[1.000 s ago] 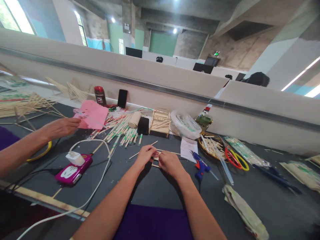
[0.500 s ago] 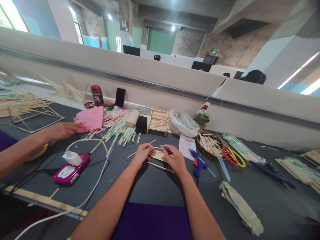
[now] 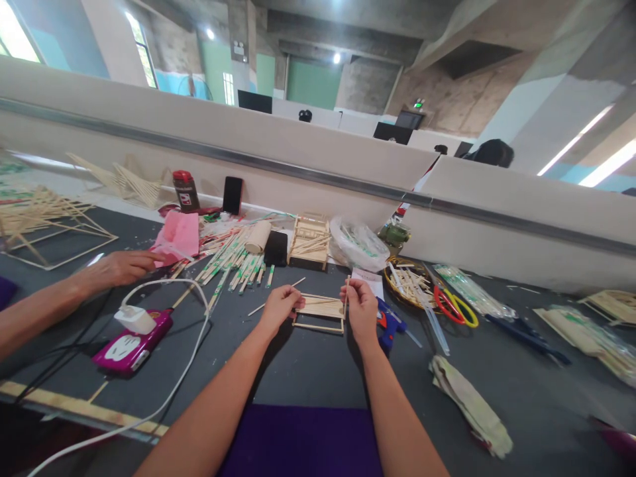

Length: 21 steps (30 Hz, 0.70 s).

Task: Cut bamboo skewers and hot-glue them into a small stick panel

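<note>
A small frame of thin wooden sticks (image 3: 320, 307) lies in front of me on the dark table, with several sticks side by side across it. My left hand (image 3: 279, 310) is closed, its thumb and fingers pinching the frame's left end. At the frame's right end, my right hand (image 3: 362, 311) pinches a short wooden stick (image 3: 346, 295) that points away from me. Behind my right hand is a blue glue gun (image 3: 392, 322), partly hidden by it. One loose thin stick (image 3: 258, 309) lies beyond my left hand.
Another person's hand (image 3: 122, 268) holds a clear strip by pink paper (image 3: 179, 232) on the left. A purple power strip (image 3: 132, 344) trails a white cable. Paper-wrapped chopsticks (image 3: 231, 255) lie behind; a stick basket (image 3: 410, 285), scissors (image 3: 457, 308) and a glove (image 3: 472, 404) sit right.
My right hand has moved right, off the middle of the frame to its right end, and the short stick has turned to point away from me. My left hand stays at the left end.
</note>
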Motion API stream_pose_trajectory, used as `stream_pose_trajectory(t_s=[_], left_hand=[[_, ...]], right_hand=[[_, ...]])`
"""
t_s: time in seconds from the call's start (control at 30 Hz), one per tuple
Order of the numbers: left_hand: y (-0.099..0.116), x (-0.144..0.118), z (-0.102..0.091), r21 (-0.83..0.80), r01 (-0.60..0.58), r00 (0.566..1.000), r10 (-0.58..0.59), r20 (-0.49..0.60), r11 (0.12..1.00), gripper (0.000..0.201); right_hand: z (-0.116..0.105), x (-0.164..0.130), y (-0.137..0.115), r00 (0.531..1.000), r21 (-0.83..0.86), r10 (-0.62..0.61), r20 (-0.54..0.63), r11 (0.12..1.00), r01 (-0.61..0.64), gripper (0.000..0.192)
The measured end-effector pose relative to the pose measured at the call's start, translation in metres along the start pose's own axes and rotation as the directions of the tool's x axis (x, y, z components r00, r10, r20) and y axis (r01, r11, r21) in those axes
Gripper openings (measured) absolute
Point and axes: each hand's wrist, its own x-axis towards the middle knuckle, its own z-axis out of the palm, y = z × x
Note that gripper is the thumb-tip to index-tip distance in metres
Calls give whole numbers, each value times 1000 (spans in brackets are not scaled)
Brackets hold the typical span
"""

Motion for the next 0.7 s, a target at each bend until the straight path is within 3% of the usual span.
stream_pose_trajectory(t_s=[0.3, 0.7], left_hand=[[-7, 4, -1, 65, -21, 1000, 21, 6, 998, 21], [-11, 4, -1, 127, -76, 997, 73, 26, 989, 20]], right_hand=[[-2, 4, 14, 991, -64, 2, -131, 998, -11, 28], [-1, 1, 13, 977, -318, -199, -80, 934, 164, 34]])
